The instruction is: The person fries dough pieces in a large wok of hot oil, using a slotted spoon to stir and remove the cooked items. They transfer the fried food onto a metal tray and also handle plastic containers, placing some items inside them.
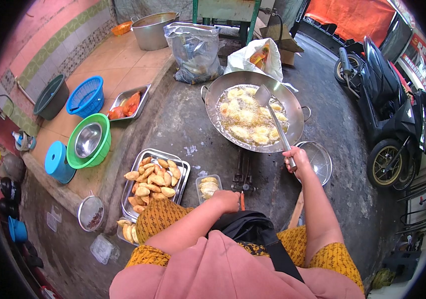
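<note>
My right hand [297, 161] is closed around the handle of a long metal spatula [278, 123]. The spatula's blade rests in the bubbling oil of a large metal wok [295, 127], among pale half-moon pastries [240, 131]. My left hand [228, 201] is held low before my lap, beside a small plastic container [199, 187] of uncooked-looking pastries and near an orange handle [242, 201]; its fingers are mostly hidden, so its grip cannot be told. Left of it, a metal tray [187, 173] holds a heap of golden pastries [155, 179].
A round wire strainer [319, 160] lies right of the wok, near a burner valve [243, 187]. Plastic bags [194, 48] stand behind. On the tiled ledge at left are a green basin [102, 151], blue basket [86, 101] and stool [58, 160]. A motorcycle [388, 101] stands at right.
</note>
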A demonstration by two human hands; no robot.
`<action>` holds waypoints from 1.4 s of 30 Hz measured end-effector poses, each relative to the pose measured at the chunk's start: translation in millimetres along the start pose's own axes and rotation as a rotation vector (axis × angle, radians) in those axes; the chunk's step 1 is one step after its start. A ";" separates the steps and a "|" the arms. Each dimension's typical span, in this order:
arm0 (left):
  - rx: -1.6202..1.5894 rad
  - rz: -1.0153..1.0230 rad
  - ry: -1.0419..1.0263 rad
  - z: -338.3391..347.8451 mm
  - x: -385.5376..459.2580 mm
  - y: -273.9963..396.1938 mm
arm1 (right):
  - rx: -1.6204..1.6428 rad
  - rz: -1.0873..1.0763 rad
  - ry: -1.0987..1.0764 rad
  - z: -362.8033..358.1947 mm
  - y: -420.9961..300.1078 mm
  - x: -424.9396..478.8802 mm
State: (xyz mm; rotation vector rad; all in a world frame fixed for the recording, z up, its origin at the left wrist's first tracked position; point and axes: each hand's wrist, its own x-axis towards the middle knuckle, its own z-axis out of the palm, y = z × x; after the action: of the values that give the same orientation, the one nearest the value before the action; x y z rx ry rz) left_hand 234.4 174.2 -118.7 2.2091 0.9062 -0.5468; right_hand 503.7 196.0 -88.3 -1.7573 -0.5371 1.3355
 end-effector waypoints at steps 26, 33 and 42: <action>0.020 -0.009 0.003 7.7 1.0 -8.4 | 0.101 0.066 -0.123 14.6 14.2 22.5; 0.026 -0.005 0.003 3.5 0.7 -6.3 | 0.053 0.042 -0.163 30.1 9.1 16.4; 0.012 -0.015 0.002 7.2 4.1 -7.1 | 0.066 -0.028 -0.242 40.3 -20.1 -19.1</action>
State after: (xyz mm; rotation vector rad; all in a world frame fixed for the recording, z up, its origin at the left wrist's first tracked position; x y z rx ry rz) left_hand 231.1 174.6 -129.2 2.2159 0.9232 -0.5588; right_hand 462.7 207.4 -64.1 -1.5386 -0.6407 1.5392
